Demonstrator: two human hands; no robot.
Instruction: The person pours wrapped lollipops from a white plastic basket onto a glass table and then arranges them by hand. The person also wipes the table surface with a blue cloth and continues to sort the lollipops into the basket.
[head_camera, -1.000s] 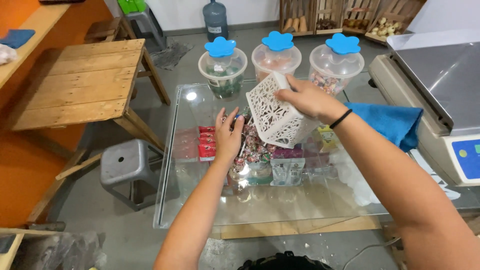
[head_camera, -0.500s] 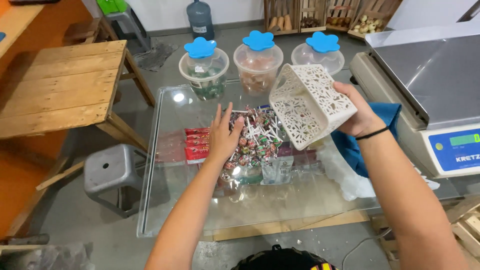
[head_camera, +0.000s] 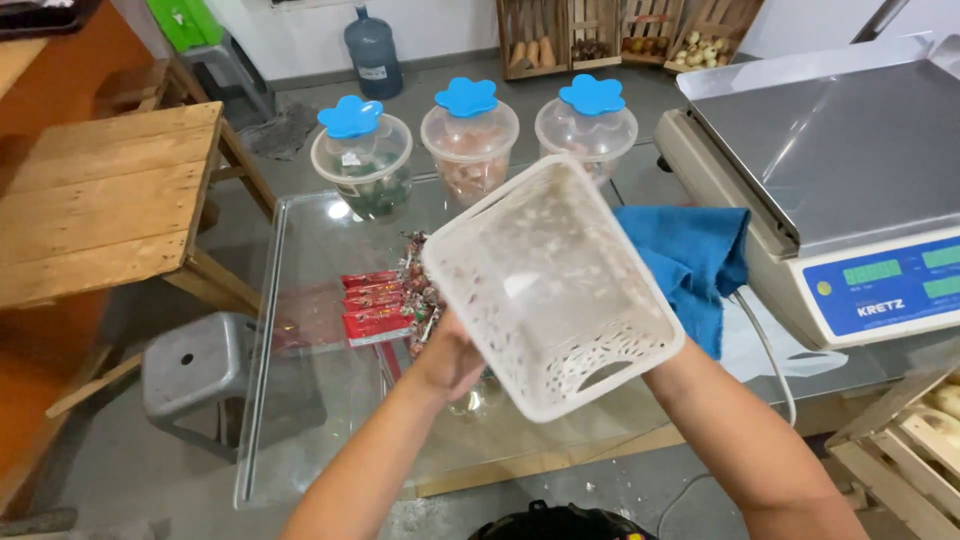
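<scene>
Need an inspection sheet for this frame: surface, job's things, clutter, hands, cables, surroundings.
Surface: glass counter, transparent, stool visible through it.
Job's things: white perforated basket, tilted with its opening toward the camera, looks empty; wrapped sweets piled on the glass.
Clutter: three tubs with blue flower lids; blue cloth.
Hands: left hand at the basket's lower left side; right hand hidden behind the basket.
Cables: white cord beside the scale.
Surroundings: wooden table, grey stool, water jug, produce crates.
</scene>
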